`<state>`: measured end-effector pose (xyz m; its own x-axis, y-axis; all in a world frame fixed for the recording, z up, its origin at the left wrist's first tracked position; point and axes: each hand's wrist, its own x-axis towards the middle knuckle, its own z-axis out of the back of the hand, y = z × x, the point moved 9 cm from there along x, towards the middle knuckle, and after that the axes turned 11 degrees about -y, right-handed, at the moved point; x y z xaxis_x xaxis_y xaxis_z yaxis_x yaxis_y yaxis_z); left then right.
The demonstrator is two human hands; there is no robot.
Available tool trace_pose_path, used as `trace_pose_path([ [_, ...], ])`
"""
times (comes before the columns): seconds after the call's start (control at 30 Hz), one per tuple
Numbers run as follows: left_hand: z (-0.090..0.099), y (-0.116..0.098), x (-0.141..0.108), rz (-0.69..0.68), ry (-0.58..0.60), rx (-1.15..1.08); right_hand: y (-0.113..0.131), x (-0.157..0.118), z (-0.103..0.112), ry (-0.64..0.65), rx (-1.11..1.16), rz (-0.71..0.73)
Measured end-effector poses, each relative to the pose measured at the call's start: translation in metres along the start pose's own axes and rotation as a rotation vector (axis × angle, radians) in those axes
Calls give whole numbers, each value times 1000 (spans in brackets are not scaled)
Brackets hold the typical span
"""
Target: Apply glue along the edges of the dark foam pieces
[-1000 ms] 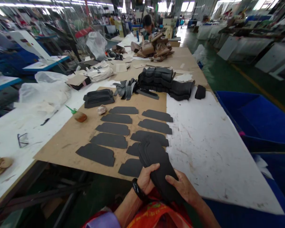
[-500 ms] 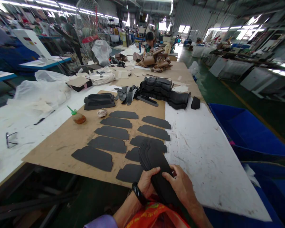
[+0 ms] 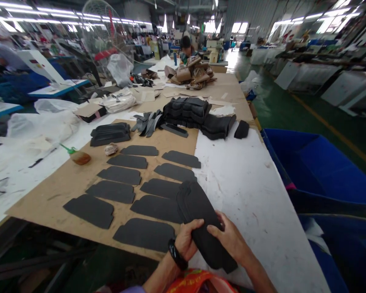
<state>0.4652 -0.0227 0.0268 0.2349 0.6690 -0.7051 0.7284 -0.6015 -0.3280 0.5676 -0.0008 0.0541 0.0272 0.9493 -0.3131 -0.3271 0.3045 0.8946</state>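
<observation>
A stack of dark, flat cut panels (image 3: 205, 219) is tilted in front of me, held from both sides. My left hand (image 3: 186, 240), with a black bangle at the wrist, is closed on its left edge, thumb on top. Around the right edge my right hand (image 3: 228, 236) is closed too, its thumb lying on the top panel. To the left, several matching single panels (image 3: 116, 192) lie in two columns on the brown board (image 3: 57, 203). The stack's upper end covers part of the right column.
Piles of black pieces (image 3: 186, 112) stand at the far side, beside grey strips (image 3: 149, 122). A bottle with a green spout (image 3: 79, 156) and a crumpled wad (image 3: 111, 149) sit at left. Blue bins (image 3: 317, 162) flank the right edge. Another person (image 3: 186, 49) sits beyond brown pieces.
The view has shifted, so the table's contents appear further left. The held stack has fanned less and its lower end now shows; both hands keep their grip.
</observation>
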Motion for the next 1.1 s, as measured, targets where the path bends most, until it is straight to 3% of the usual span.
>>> trace_pose_path([
  [0.07,-13,7,8,-16,4,0,0,2,4,127,113,18],
  [0.13,-23,11,15,-42,-11,7,-5,8,14,149,142,18],
  [0.3,-38,24,24,-43,-40,-1,-32,34,52,-49,37,-53],
  [0.4,-39,28,26,-83,-70,0,-31,51,67,-104,-115,-13],
  [0.57,-34,26,31,-136,-89,-10,-11,68,60,-6,-246,56],
  [0.7,-31,18,39,-104,-79,-42,4,75,53,-44,-281,96],
  [0.8,-33,11,47,-42,-57,-101,5,86,51,-50,-158,57],
  [0.9,-36,2,56,11,-22,-159,-5,104,60,-68,179,-92],
  [1.0,-31,-6,62,38,-50,-178,-20,128,87,-207,454,-193],
  [1.1,-22,-16,65,22,-125,-219,-38,158,117,-411,592,-214],
])
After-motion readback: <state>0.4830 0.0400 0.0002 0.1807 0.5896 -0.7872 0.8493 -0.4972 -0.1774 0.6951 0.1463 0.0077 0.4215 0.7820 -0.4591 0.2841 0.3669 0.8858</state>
